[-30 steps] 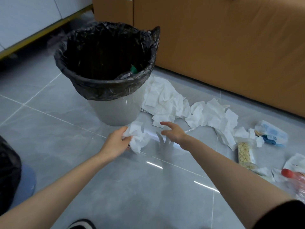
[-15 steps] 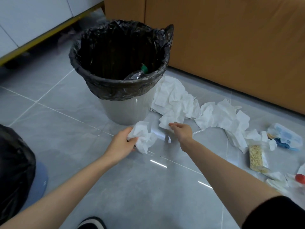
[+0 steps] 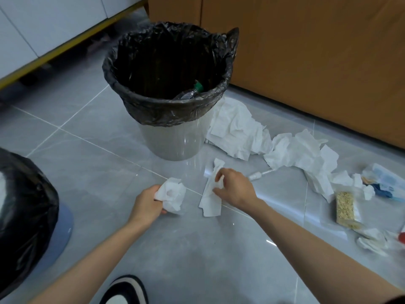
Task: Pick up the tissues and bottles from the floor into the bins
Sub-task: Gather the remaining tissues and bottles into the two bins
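Both busy: left hand (image 3: pixel 146 205) grips crumpled tissue (image 3: pixel 172 194), right hand (image 3: pixel 237 190) pinches flat tissue (image 3: pixel 210 202)

At the left edge, a black-lined bin (image 3: pixel 26 205) is cut off. In the grey bin (image 3: pixel 175 141), a bottle (image 3: pixel 190 92) is mostly hidden behind the rim — only its green cap end shows. The left hand (image 3: pixel 146 205) loses its fingertips in the crumpled tissue (image 3: pixel 172 194); the right hand (image 3: pixel 234 189) covers part of a flat tissue (image 3: pixel 210 202). At the far right, a red-capped thing (image 3: pixel 402 238) is cropped — unidentifiable. The bottom edge cuts a shoe (image 3: pixel 125 290).
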